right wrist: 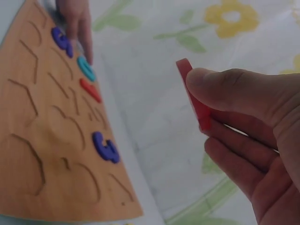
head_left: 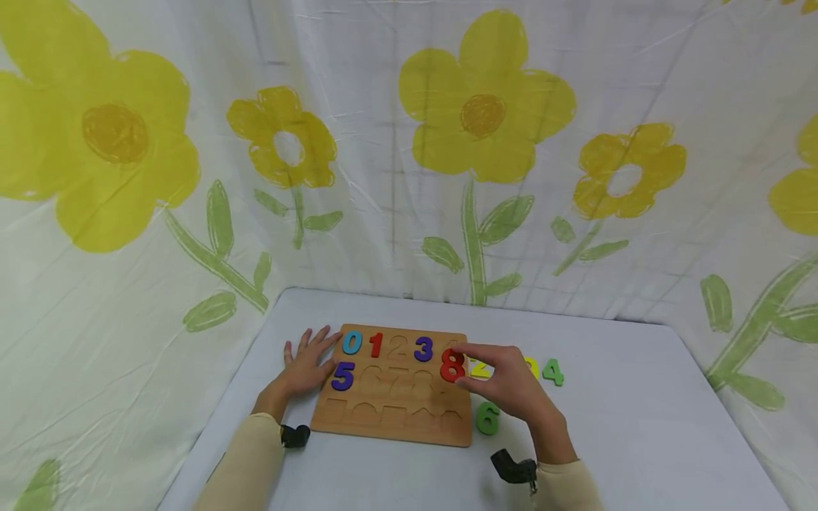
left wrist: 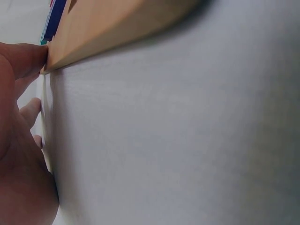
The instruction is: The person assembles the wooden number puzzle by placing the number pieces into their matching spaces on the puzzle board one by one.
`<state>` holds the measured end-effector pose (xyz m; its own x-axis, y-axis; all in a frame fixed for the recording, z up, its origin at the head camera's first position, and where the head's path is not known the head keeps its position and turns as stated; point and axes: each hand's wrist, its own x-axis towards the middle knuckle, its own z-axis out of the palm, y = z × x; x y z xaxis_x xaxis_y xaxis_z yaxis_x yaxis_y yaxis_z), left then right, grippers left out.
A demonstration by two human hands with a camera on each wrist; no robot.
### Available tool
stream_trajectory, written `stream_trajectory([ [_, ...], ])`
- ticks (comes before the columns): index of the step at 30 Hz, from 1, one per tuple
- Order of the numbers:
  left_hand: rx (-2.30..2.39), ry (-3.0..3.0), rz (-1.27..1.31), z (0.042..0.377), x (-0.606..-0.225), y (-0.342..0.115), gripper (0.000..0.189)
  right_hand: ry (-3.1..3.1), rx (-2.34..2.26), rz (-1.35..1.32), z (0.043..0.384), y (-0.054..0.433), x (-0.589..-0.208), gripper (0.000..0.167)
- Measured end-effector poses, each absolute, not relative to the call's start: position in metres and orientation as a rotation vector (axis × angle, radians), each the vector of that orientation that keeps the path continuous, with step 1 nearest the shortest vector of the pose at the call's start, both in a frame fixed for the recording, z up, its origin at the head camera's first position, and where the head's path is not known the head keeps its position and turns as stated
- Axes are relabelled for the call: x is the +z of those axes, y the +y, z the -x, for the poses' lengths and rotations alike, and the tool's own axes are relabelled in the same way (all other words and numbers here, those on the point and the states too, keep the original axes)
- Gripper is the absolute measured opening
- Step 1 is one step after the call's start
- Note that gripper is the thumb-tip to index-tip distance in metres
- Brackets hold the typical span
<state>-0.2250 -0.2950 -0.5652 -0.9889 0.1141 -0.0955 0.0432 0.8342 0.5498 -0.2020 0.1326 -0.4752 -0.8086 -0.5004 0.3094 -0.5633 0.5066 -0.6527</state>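
A wooden number puzzle board [head_left: 396, 419] lies on the table, with rows of number and shape recesses. Along its upper rows sit a light blue 0 [head_left: 351, 343], a red 1 [head_left: 375, 345], a purple 3 [head_left: 423, 349] and a purple 5 [head_left: 343, 376]. My right hand [head_left: 517, 383] pinches a red number 8 [head_left: 453, 365] between thumb and fingers, raised over the board's right side. The right wrist view shows this red piece [right wrist: 194, 96] edge-on. My left hand [head_left: 307, 369] rests at the board's left edge, fingers spread and thumb touching the side.
Right of the board lie a yellow 2 [head_left: 481, 369], a green 4 [head_left: 553, 372] and a green 6 [head_left: 488, 418]. Another yellow piece [head_left: 532, 366] is partly hidden behind my right hand. A curtain [head_left: 371, 234] with yellow flowers hangs behind the white table [head_left: 639, 426].
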Motion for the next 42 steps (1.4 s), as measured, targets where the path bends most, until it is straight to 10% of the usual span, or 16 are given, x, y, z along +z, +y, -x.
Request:
stream_trajectory([
  [42,0.875,2.882,-0.124,0.224,-0.563,-0.295,0.063,-2.942,1.121,-0.91,0.221,0.07,-0.557,0.05],
])
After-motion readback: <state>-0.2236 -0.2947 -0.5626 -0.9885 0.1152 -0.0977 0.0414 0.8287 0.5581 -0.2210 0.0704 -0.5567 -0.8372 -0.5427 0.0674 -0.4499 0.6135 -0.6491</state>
